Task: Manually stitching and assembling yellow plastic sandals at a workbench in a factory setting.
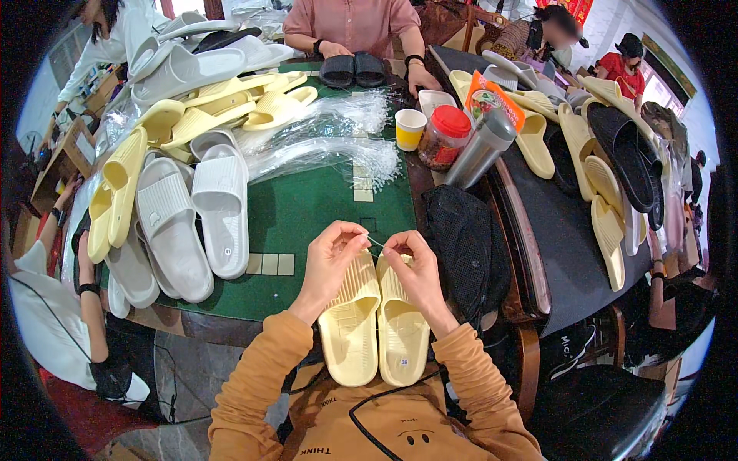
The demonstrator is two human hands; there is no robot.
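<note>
A pair of pale yellow slide slippers lies side by side in front of me, heels toward my body: the left slide (348,334) and the right slide (403,334). Over their toe ends, my left hand (336,261) is closed, thumb and finger pinching one end of a thin plastic tie (374,241). My right hand (414,275) pinches the other end, its wrist above the right slide. Between the fingertips the tie spans a short gap. Whether it passes through the slippers is hidden by my hands.
Clear plastic ties (330,157) lie bundled on the green table mat (307,223). Grey slides (171,223) and yellow ones pile up at left. A paper cup (410,131), red-lidded jar (446,138) and steel flask (483,150) stand right. Across the table, a person handles black slides (352,71).
</note>
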